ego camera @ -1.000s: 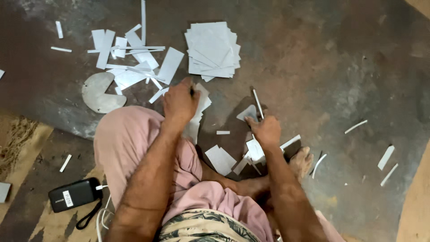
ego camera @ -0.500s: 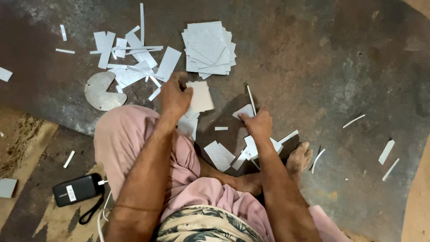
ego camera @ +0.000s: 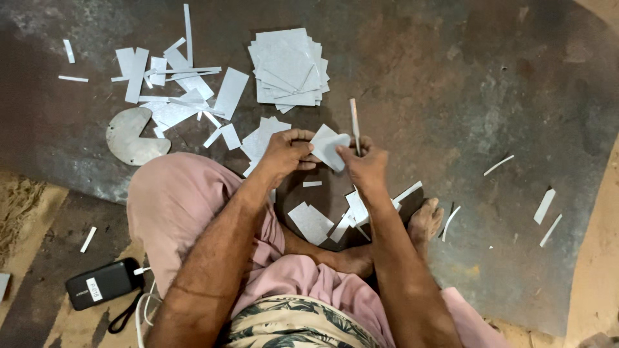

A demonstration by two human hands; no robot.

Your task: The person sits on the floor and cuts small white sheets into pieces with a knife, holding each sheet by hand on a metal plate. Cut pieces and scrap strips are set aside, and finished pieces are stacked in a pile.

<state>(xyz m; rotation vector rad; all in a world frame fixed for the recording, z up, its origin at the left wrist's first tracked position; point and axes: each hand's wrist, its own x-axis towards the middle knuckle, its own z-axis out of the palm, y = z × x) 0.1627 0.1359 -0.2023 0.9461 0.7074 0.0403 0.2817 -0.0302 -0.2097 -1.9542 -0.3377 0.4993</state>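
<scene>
I sit cross-legged on a dark floor. My left hand (ego camera: pixel 287 151) pinches a small pale sheet piece (ego camera: pixel 327 148) by its left edge, held up in front of me. My right hand (ego camera: pixel 367 164) meets the piece from the right and grips a thin metal tool (ego camera: pixel 354 124) whose narrow end points up and away from me. Both hands are close together over my legs. Below them lie several cut sheet pieces (ego camera: pixel 311 222) on the floor between my knees.
A neat stack of square sheets (ego camera: pixel 288 66) lies ahead. Strips and offcuts (ego camera: pixel 174 90) are scattered at upper left beside a notched round disc (ego camera: pixel 131 137). A black box with a cord (ego camera: pixel 103 283) sits at lower left. Loose strips (ego camera: pixel 545 206) lie at right near my foot (ego camera: pixel 425 222).
My left hand lifted a sheet piece from the floor and brought it rightward to my right hand, which rose with the tool to meet it.
</scene>
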